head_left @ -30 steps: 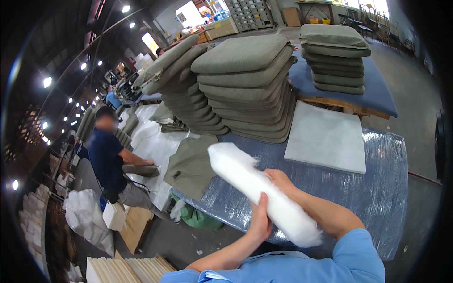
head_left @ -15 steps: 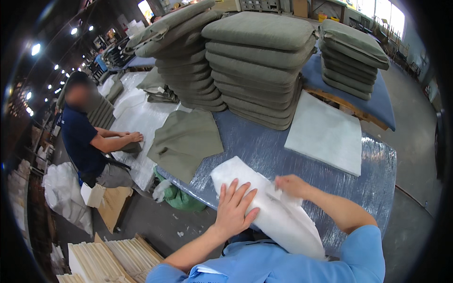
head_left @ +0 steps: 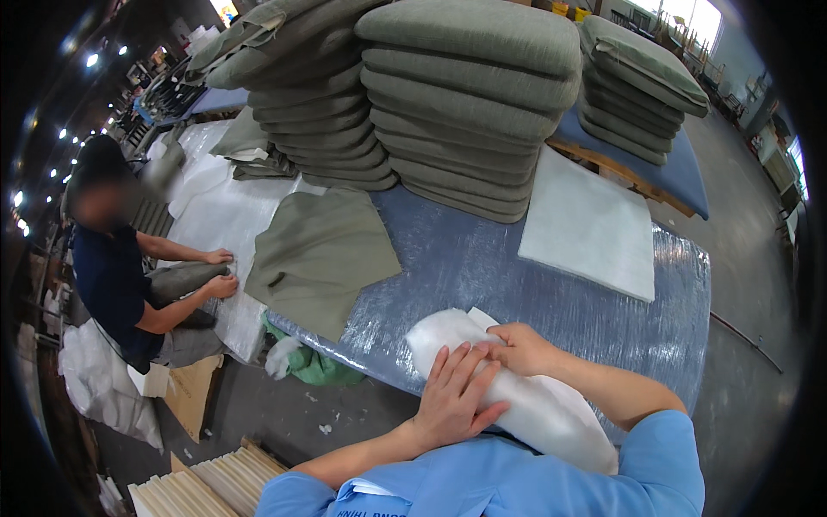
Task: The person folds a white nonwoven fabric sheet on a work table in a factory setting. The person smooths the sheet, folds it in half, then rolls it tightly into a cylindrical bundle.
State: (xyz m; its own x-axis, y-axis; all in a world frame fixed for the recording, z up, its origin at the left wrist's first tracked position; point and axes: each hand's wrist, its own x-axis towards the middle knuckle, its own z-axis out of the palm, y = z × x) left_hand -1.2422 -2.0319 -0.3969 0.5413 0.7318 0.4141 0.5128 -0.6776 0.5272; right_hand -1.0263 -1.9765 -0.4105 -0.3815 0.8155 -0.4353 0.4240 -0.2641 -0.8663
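Note:
A white padded piece wrapped in soft batting (head_left: 560, 422) lies slantwise against my body, over the near edge of the table. My left hand (head_left: 457, 392) rests on its side with the fingers stretched out and the thumb apart. Close beside those fingertips, my right hand (head_left: 521, 349) is closed on the batting's upper edge, its fingertips partly hidden. A thin flap of the batting stands up just beyond the right hand. To the left on the table is a loose grey-green fabric cover (head_left: 323, 258).
A flat white batting sheet (head_left: 590, 228) lies on the plastic-wrapped blue table (head_left: 465, 267). Tall stacks of grey-green cushions (head_left: 465, 112) stand behind. At the left a co-worker (head_left: 112, 258) handles a grey-green cushion. Cream foam slabs (head_left: 207, 482) sit low at the left.
My right hand has moved left and nearer, up against my left hand, which has shifted slightly right. The padded piece has been drawn closer to my body. The view has tilted downward.

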